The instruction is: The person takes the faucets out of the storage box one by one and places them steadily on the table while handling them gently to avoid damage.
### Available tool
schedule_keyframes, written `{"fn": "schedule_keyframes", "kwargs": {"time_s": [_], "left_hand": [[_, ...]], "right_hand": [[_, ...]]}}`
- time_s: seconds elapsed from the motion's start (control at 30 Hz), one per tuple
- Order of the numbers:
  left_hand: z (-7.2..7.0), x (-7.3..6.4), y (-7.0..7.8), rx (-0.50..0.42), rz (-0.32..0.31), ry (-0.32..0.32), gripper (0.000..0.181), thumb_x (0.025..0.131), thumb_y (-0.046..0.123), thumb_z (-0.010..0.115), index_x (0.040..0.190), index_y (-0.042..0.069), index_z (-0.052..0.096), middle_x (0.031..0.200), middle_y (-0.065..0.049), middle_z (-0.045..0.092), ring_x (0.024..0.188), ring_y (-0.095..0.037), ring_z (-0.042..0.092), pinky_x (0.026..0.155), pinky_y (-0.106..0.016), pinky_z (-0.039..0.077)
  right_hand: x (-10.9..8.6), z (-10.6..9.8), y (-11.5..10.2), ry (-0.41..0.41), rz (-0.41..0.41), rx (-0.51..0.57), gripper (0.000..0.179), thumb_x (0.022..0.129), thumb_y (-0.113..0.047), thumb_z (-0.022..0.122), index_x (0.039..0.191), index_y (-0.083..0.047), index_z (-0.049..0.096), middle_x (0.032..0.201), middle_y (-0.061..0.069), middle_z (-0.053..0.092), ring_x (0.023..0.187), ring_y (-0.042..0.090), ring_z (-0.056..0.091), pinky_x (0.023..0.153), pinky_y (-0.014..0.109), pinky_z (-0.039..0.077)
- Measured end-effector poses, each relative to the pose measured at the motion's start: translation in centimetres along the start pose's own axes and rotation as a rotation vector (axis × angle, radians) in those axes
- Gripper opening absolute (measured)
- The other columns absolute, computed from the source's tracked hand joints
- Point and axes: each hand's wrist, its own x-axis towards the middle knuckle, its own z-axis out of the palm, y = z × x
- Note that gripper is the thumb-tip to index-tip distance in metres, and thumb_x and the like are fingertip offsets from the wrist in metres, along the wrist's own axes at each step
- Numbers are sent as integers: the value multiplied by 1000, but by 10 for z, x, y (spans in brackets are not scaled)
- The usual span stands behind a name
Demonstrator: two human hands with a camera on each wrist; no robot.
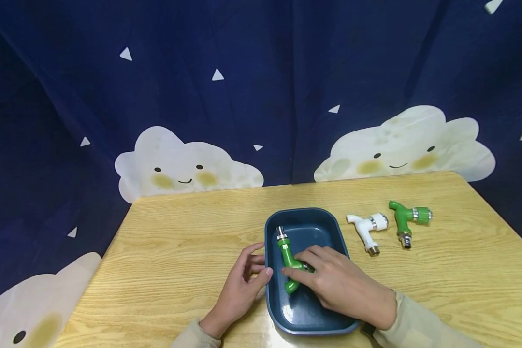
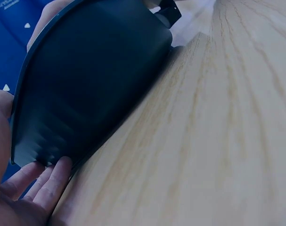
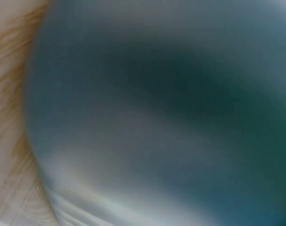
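In the head view a dark blue tray sits on the table. Inside it lies a green faucet with a metal threaded end pointing away from me. My right hand reaches over the tray's right side and grips the faucet about its knob side, which the fingers mostly hide. At the tray's left side is my left hand, its thumb at the rim and its fingers against the outer wall. The left wrist view shows those fingers touching the tray wall. The right wrist view is blurred.
To the right of the tray lie a white faucet and a second green faucet on the wooden table. A dark blue curtain with cloud prints hangs behind the table's far edge.
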Motion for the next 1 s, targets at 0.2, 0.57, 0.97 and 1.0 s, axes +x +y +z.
{"fn": "schedule_keyframes", "kwargs": {"time_s": [0.2, 0.57, 0.97, 1.0], "left_hand": [[0, 0, -1, -7, -10, 6, 56, 100, 13, 68, 150, 21, 46, 134, -18, 65, 106, -13, 68, 87, -23, 59], [0, 0, -2, -2, 16, 0, 56, 100, 13, 67, 151, 20, 45, 135, -21, 64, 106, -13, 68, 88, -23, 59], [0, 1, -2, -4, 6, 3, 56, 100, 13, 68, 150, 21, 45, 134, -20, 64, 106, -11, 68, 88, -24, 59], [0, 1, -2, -5, 4, 3, 56, 100, 13, 68, 150, 21, 45, 134, -20, 63, 106, -12, 68, 88, -24, 59]], "right_hand": [[-1, -1, 0, -1, 2, -1, 48, 86, -15, 81, 130, -31, 70, 114, -4, 72, 104, 15, 66, 91, 36, 60], [0, -2, 0, 7, 0, -7, 47, 87, -16, 80, 130, -31, 70, 114, -4, 73, 102, 15, 66, 88, 35, 60], [-1, -5, 1, -10, 5, -14, 51, 86, -16, 81, 132, -31, 68, 117, -3, 72, 107, 16, 66, 93, 37, 60], [-1, -5, 1, -11, 6, -12, 51, 86, -16, 81, 132, -31, 68, 117, -3, 72, 107, 16, 66, 93, 37, 60]]}}
